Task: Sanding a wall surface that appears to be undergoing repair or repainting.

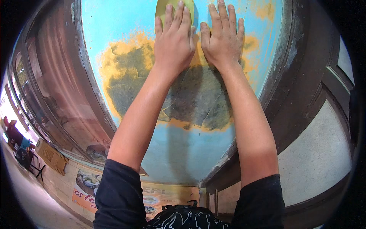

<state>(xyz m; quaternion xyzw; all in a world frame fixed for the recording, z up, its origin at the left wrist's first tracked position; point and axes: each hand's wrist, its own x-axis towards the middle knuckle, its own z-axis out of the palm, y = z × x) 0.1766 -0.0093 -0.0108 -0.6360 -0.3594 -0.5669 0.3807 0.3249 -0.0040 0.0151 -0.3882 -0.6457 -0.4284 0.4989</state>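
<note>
A light blue panel (160, 152) rises in front of me. Across its middle spreads a large dark grey patch (198, 95) with a ragged orange border. My left hand (175, 42) holds a yellow-green sheet of sandpaper (164, 8) flat against the upper panel, its fingers laid over the sheet and its thumb along the right edge. The sheet's face against the panel is hidden. Beside it, my right hand (223, 38) rests on the blue surface with straight, spread fingers and nothing in it. Both arms are stretched out.
Dark brown wooden framing (293, 68) borders the panel on the right, and a glazed brown frame (65, 76) stands on the left. Stacked tan plastic chairs (51, 156) and a black fan (23, 157) are at the far left. A printed banner (82, 194) lies low behind my left arm.
</note>
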